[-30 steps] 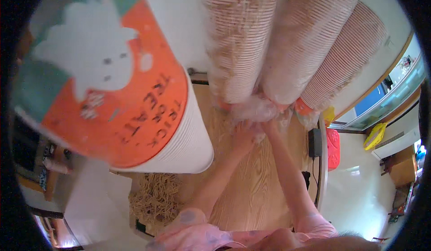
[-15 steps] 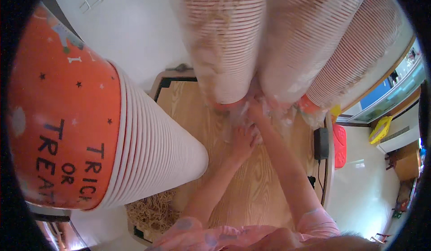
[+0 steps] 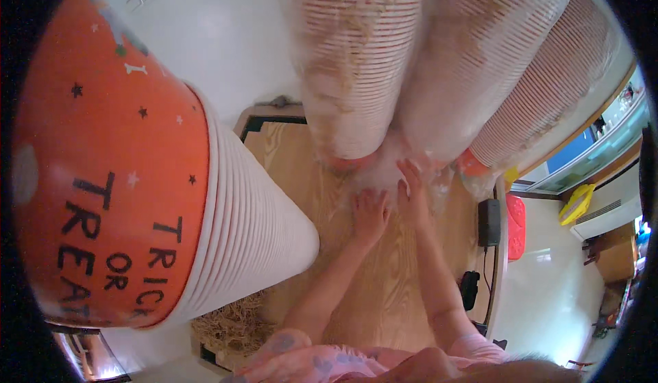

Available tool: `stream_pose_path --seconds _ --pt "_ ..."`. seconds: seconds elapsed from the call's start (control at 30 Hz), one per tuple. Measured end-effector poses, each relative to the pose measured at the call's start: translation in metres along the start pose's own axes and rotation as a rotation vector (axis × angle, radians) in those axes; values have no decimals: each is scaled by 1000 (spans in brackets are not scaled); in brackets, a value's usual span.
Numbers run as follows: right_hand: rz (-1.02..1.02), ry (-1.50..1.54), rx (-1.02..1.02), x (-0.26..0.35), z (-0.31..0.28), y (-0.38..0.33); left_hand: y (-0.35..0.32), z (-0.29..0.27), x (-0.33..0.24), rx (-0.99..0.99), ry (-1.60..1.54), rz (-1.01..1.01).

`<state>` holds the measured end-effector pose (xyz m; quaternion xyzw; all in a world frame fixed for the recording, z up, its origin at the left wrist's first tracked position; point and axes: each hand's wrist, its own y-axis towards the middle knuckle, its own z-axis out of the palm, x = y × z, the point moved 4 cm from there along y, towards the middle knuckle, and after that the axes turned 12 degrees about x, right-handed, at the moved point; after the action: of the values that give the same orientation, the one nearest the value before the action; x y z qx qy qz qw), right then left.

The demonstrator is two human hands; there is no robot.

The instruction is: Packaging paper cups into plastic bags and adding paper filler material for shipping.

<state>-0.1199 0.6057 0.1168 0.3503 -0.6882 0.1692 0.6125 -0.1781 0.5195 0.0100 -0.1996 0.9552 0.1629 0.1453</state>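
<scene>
My left hand (image 3: 371,215) lies over crumpled clear plastic film (image 3: 391,170), its fingers stretched out on the film. Just right of it, my right hand (image 3: 412,194) touches the same film with fingers apart. Right behind my hands rise tall stacks of nested paper cups in clear plastic bags: a left bagged stack (image 3: 356,75), a middle bagged stack (image 3: 466,81) and a right bagged stack (image 3: 548,88). Orange shows at their lower ends. The film gathers around the bases of the left and middle stacks.
A large unbagged stack of orange printed paper cups (image 3: 137,198) looms at the left. Shredded brown paper (image 3: 233,321) lies below it. On the right of the wooden tabletop (image 3: 373,301) are a black adapter (image 3: 489,222) with a cord and a black object (image 3: 469,290). Beyond stands a red stool (image 3: 515,227).
My right hand has drawn back from between the left and middle stacks, and its fingers now show. My left hand has stayed nearly in place. The view has shifted slightly.
</scene>
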Motion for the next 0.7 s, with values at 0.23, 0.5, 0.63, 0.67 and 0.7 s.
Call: stream_pose_path --seconds 0.23,0.5,0.63,0.67,0.7 --pt "-21 -550 38 -10 57 -34 15 -4 8 -106 165 -12" --pt "149 -1026 238 -239 -12 114 -57 -77 -62 3 -123 209" --pt "172 -850 419 -207 -3 118 -130 -89 -55 172 -364 179" --pt "152 -828 450 -180 25 105 -158 -89 -45 246 -378 113" --pt "-76 -740 280 -113 71 77 -190 -96 -28 308 -378 10"
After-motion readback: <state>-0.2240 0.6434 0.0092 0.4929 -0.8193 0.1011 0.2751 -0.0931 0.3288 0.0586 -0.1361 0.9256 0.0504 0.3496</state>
